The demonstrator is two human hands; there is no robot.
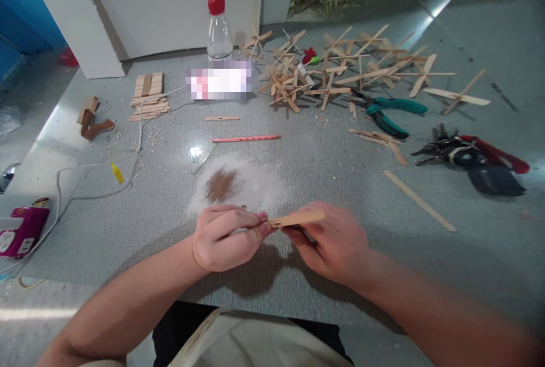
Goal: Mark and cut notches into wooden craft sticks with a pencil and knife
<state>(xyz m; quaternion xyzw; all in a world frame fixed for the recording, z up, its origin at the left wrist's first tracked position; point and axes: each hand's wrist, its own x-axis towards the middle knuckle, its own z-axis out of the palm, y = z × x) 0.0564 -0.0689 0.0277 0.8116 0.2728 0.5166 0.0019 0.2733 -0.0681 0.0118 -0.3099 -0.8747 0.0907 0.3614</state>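
Observation:
Close in front of me, my left hand [232, 236] pinches the end of a wooden craft stick [302, 218]. The stick points right, with a small notch or hole near my left fingertips. My right hand [332, 239] is slightly blurred, its fingers curled behind and below the stick. Whatever lies between those right fingers is hidden. Just beyond my hands is a patch of white powder [264, 182] with brown dust [221, 184] on it. A pink pencil [246, 139] and a short notched stick [222, 119] lie farther back.
Crossed-stick pieces [293, 83] crowd the back right, near green-handled pliers [395, 107] and keys [443, 148]. A loose stick [419, 200] lies right. Stacked sticks [149, 86], a white cable [140, 128] and a purple box [29, 228] are left. A red-capped bottle [220, 32] stands behind.

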